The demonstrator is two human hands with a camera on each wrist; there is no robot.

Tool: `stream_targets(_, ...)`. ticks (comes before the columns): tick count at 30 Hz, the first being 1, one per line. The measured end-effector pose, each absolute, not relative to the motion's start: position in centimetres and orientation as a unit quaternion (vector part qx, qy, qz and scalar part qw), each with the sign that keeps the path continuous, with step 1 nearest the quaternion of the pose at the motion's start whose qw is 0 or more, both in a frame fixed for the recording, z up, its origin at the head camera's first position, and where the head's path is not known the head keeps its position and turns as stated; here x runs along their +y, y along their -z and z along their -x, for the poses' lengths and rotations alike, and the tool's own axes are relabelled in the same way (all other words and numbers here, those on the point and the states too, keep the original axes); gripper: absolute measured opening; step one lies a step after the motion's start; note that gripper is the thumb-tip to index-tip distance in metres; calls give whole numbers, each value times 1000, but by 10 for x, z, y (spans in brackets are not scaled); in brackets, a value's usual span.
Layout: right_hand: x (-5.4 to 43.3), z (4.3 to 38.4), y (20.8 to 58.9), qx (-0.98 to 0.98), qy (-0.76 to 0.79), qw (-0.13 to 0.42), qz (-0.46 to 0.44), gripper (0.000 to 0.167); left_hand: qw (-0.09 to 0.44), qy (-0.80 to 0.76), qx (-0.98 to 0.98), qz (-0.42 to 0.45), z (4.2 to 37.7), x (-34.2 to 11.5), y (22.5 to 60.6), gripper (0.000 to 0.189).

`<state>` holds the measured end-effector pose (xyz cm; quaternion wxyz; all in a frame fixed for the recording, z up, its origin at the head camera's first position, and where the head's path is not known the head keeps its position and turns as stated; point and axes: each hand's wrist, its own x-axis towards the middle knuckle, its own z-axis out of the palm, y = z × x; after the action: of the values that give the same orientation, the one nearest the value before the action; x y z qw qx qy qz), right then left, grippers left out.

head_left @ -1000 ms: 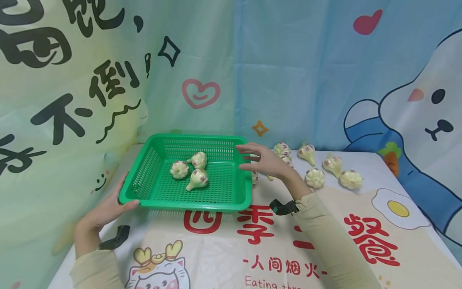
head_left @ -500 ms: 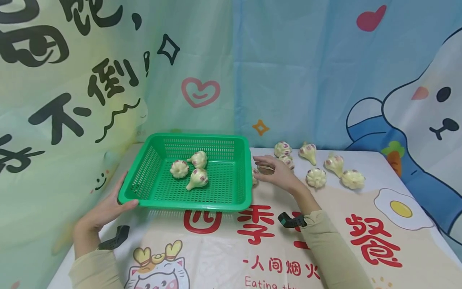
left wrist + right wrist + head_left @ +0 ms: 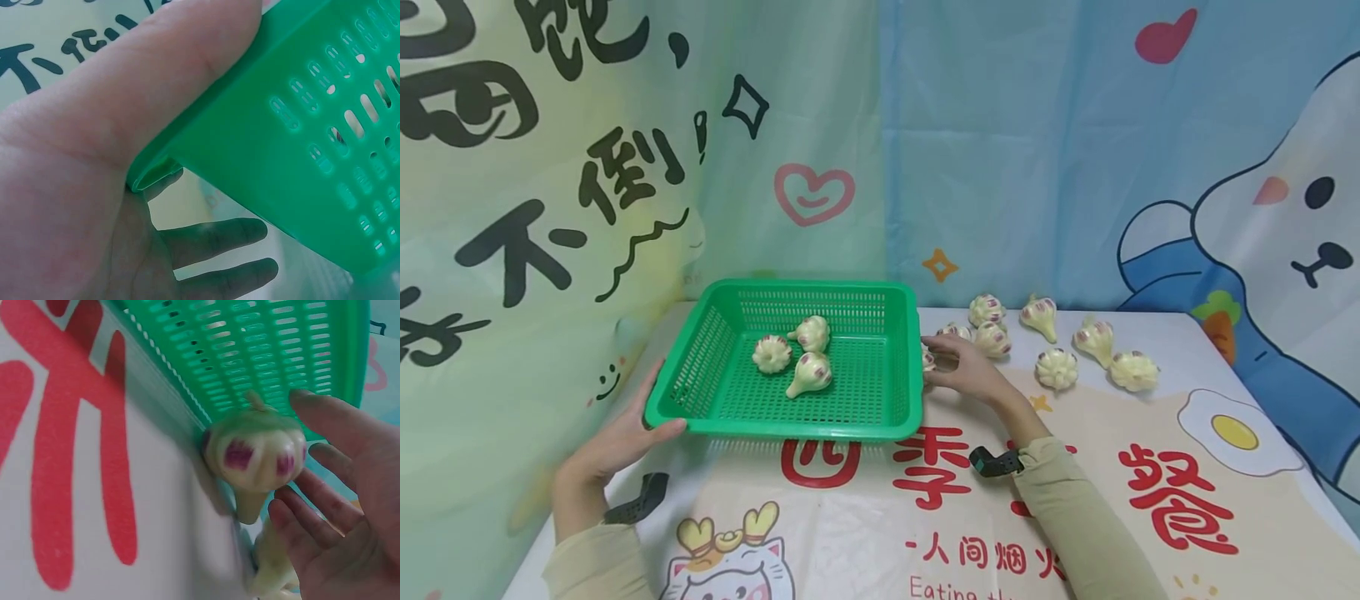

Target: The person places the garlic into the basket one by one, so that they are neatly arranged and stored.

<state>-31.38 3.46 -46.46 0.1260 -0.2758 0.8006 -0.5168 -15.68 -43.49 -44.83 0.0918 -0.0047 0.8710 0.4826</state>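
Observation:
A green plastic basket (image 3: 790,431) with slotted walls stands on the table with three garlic bulbs (image 3: 809,374) on its floor. My left hand (image 3: 616,437) holds its near left corner. In the left wrist view the thumb lies over the basket's rim (image 3: 206,119), and other fingers reach underneath. Beside the basket's right wall is my right hand (image 3: 972,371), its spread fingers around one garlic bulb (image 3: 256,456) with purple patches. The right wrist view shows the thumb apart from that bulb; whether the other fingertips touch it, I cannot tell.
To the right of the basket, several more garlic bulbs (image 3: 1056,369) lie scattered toward the back of the table. A printed cloth (image 3: 850,533) covers the table's front. A patterned curtain (image 3: 1000,167) hangs behind and along the left side.
My right hand has moved from over the basket's right rim, out to the right, then down to the garlic bulb beside the basket. The left hand keeps its place on the corner.

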Motion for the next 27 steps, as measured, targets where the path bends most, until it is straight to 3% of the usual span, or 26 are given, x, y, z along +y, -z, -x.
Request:
stream_targets(10,32,337,510,817,501,70,277,56,93,-481,872,8,155,-433,447,95)
stream_targets(27,45,330,507,837,472,70,268,52,90,-485,870,0,155,-435,448,96)
